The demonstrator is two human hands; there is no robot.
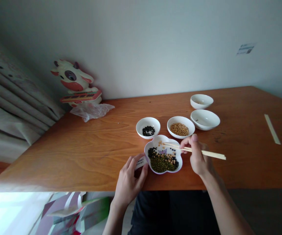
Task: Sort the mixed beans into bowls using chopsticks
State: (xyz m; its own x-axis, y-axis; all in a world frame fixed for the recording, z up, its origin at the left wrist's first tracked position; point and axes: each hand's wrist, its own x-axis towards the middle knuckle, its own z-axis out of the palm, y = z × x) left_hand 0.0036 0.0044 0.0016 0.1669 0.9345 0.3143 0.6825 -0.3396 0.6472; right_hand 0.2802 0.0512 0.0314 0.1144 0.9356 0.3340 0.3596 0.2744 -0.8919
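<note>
My left hand (130,176) grips the left side of a petal-shaped white bowl (164,171) with a lilac rim, fingers and thumb around a part with a printed label (140,162). Inside are mixed green beans (161,163), black beans (152,151) and yellow beans (172,159). My right hand (199,156) is closed on a pair of wooden chopsticks (214,154). Their tips reach into the bowl beside a few yellow beans at its upper left; whether they pinch one I cannot tell. Just behind stand one white bowl (139,128) of black beans and another (169,125) of yellow beans.
Two more white bowls (211,123) stand at the back right, with a few small bits inside. A pale flat strip (272,129) lies far right on the wooden table (82,153). Back left are a cow-shaped toy (76,81) and a crumpled clear plastic bag (90,111).
</note>
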